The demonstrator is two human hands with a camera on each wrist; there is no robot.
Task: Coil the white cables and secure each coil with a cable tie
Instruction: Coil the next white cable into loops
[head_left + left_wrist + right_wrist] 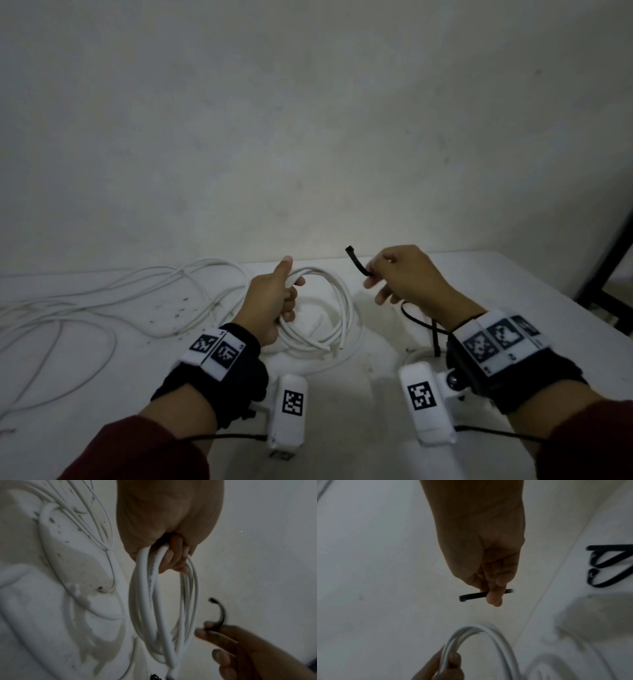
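Observation:
My left hand (274, 301) grips a coil of white cable (329, 308) at its top, holding it upright just above the white table (513, 281). The left wrist view shows the coil (154, 601) hanging from my curled fingers (173, 555). To its right, my right hand (404, 277) pinches a black cable tie (358, 262), whose head end points up and left toward the coil. In the right wrist view the tie (472, 596) sticks out sideways from my fingertips (494, 597), with the coil (479, 635) below.
Loose white cables (102, 301) sprawl over the left of the table. More black cable ties (428, 325) lie under my right wrist, also seen as ties (607, 566) in the right wrist view. A bare wall rises behind; a dark frame (609, 267) stands at right.

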